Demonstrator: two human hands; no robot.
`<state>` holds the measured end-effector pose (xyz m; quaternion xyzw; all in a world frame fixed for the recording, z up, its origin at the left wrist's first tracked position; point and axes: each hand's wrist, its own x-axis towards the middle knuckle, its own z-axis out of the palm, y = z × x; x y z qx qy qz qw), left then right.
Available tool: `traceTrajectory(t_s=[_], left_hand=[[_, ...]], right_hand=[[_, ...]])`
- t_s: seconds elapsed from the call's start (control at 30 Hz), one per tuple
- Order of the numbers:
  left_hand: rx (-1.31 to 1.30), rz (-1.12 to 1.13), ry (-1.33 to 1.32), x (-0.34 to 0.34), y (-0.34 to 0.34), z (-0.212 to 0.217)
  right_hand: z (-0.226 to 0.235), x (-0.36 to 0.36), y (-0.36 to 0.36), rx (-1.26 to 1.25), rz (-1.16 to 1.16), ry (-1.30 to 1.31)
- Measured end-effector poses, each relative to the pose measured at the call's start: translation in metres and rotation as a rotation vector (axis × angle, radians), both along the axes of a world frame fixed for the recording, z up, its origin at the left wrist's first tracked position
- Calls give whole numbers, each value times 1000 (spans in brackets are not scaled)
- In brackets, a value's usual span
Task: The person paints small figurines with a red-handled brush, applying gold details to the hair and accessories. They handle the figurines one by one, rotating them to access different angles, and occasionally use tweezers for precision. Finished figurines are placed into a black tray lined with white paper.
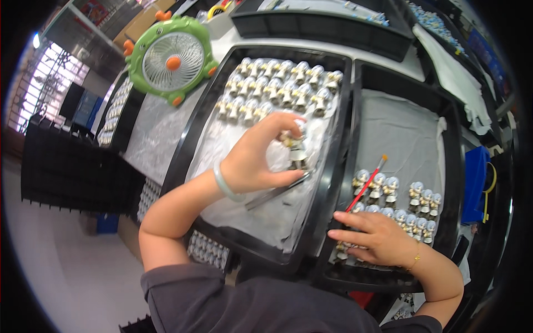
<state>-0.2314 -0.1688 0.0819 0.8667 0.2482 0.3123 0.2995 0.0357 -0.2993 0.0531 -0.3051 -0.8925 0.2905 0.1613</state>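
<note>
My left hand (252,152) is closed on a small figurine (297,145) with pale hair and a white outfit, its head near the index fingertip and its base near the thumb. It is over the left black tray (191,141), where rows of similar figurines (273,89) stand at the far end. A thin dark strip with a shiny end (272,195) lies below the thumb. My right hand (383,238), fingers spread, is over figurines (411,222) at the near end of the right black tray (452,166). A red-handled brush (365,190) runs partly beneath its index finger.
A green fan (173,64) with orange knobs stands at the far left. Another black bin (322,28) sits behind the trays. White cloth (455,77) and a blue bin (474,186) are at the right. More figurines (208,250) show below the left tray.
</note>
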Motion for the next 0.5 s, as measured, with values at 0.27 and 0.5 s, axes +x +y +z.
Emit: traceTrajectory(t_s=[0.27,0.5], left_hand=[[174,-66,30,2,-13,12],[175,-49,66,0,-16,12]], right_hand=[[3,-2,0,27,-30,-45],[3,-2,2,17,-22,-53]])
